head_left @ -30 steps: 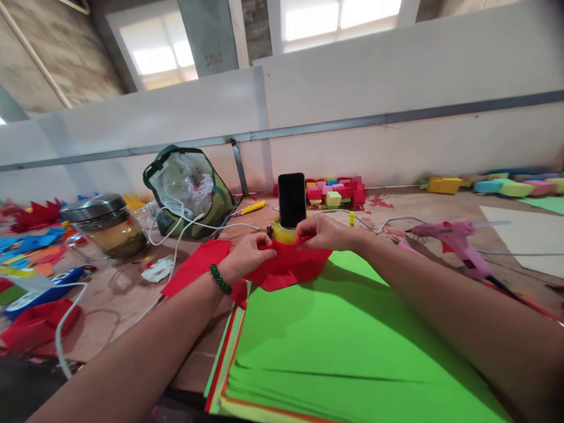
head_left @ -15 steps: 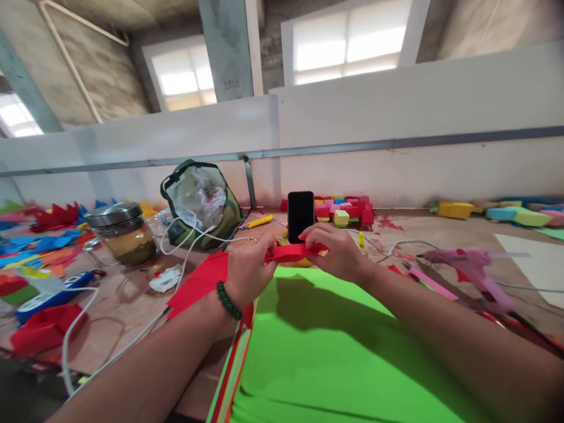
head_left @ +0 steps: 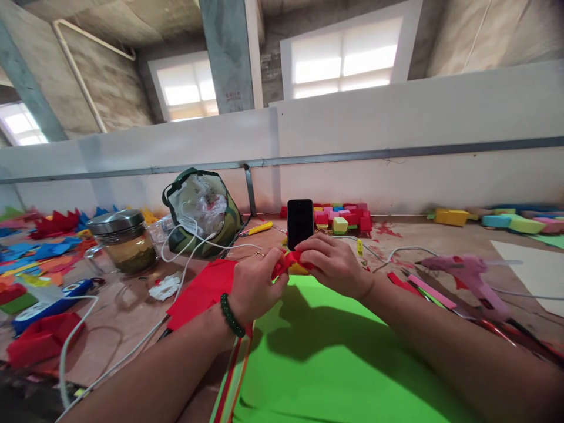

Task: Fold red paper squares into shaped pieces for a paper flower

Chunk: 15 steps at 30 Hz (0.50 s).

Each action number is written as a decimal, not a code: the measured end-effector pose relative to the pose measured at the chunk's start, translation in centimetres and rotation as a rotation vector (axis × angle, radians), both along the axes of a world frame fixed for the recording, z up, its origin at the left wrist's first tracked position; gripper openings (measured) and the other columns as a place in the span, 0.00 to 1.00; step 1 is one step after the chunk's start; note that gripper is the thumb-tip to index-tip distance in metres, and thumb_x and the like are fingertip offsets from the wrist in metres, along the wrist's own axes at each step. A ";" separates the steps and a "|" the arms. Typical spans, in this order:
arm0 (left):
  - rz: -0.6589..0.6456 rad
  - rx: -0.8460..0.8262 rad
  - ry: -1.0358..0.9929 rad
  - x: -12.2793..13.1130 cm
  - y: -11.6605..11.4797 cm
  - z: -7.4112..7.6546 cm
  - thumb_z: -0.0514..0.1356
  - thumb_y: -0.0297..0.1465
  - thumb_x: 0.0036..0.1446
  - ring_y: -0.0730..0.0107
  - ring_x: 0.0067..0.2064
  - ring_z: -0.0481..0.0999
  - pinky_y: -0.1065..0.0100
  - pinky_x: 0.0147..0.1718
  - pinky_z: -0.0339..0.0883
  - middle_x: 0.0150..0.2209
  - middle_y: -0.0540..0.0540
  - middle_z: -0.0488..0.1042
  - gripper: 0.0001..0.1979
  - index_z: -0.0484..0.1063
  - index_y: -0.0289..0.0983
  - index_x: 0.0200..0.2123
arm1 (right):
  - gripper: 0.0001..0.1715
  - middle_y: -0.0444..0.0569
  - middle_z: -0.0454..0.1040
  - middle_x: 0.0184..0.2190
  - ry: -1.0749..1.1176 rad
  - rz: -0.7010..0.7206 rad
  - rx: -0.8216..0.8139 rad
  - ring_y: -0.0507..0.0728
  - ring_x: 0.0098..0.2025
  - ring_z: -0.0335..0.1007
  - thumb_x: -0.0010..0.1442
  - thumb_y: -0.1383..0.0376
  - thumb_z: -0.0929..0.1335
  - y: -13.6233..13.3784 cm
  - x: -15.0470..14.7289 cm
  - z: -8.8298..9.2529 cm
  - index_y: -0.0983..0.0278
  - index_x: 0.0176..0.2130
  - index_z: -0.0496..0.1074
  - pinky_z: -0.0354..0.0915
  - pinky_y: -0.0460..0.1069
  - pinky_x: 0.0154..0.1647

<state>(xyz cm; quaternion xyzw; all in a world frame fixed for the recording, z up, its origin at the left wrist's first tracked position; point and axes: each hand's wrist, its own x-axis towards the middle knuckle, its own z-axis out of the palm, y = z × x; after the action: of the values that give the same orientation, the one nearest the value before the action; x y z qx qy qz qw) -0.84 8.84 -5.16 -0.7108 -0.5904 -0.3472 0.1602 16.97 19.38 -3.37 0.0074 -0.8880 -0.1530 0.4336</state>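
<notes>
Between both hands is a small strip of red foam sheet (head_left: 291, 258), partly hidden by my fingers and bent. My left hand (head_left: 258, 281), with a dark green bead bracelet at the wrist, pinches its left end. My right hand (head_left: 332, 264) grips the right end with fingers curled over it. Below them lies a stack of coloured foam sheets, a bright green sheet (head_left: 335, 364) on top. Beside my left hand lie flat red sheets (head_left: 200, 288). A phone (head_left: 300, 222) stands upright just beyond my hands.
Left are a glass jar (head_left: 126, 241) with a metal lid, a camouflage bag (head_left: 202, 211), a blue power strip (head_left: 57, 302), white cables and a folded red piece (head_left: 44, 341). Right is a pink glue gun (head_left: 471, 276). Coloured blocks (head_left: 348, 217) and a yellow utility knife (head_left: 258, 228) lie behind.
My hands have come closer together, and the red strip, stretched out flat before, is now bent between them with less of it showing. The view has tilted slightly up.
</notes>
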 end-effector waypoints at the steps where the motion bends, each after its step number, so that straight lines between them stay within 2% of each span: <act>1: -0.005 -0.023 -0.014 0.1 0.0 0.0 0.58 0.28 0.54 0.61 0.40 0.77 0.64 0.43 0.65 0.36 0.45 0.78 0.08 0.69 0.40 0.40 | 0.08 0.50 0.77 0.39 -0.020 -0.009 0.004 0.56 0.38 0.68 0.62 0.72 0.63 -0.1 -0.1 0.0 0.61 0.35 0.70 0.67 0.51 0.39; 7: -0.027 -0.094 -0.105 0.4 0.2 0.0 0.56 0.27 0.55 0.65 0.36 0.76 0.67 0.38 0.65 0.33 0.47 0.77 0.06 0.69 0.40 0.37 | 0.11 0.52 0.77 0.41 -0.101 0.010 0.000 0.57 0.39 0.68 0.61 0.74 0.63 -0.2 -0.4 -0.3 0.63 0.38 0.72 0.68 0.52 0.39; 10: -0.030 -0.069 -0.106 0.4 0.3 -0.1 0.56 0.26 0.54 0.65 0.35 0.76 0.66 0.37 0.65 0.32 0.47 0.77 0.04 0.68 0.39 0.34 | 0.15 0.51 0.76 0.42 -0.078 0.044 -0.037 0.56 0.40 0.68 0.60 0.76 0.62 -0.1 -0.5 -0.4 0.62 0.38 0.73 0.67 0.52 0.39; 15: -0.026 -0.069 -0.129 0.4 0.3 -0.3 0.57 0.25 0.52 0.67 0.32 0.74 0.68 0.33 0.62 0.31 0.48 0.76 0.04 0.67 0.39 0.31 | 0.15 0.50 0.76 0.40 -0.021 0.069 -0.106 0.55 0.38 0.69 0.59 0.76 0.63 -0.1 -0.7 -0.6 0.61 0.35 0.74 0.67 0.50 0.37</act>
<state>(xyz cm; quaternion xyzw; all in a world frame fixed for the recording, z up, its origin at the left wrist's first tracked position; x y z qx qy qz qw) -0.41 9.16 -5.49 -0.6997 -0.6016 -0.3740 0.0927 16.28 19.24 -3.95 0.0167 -0.8986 -0.0908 0.4289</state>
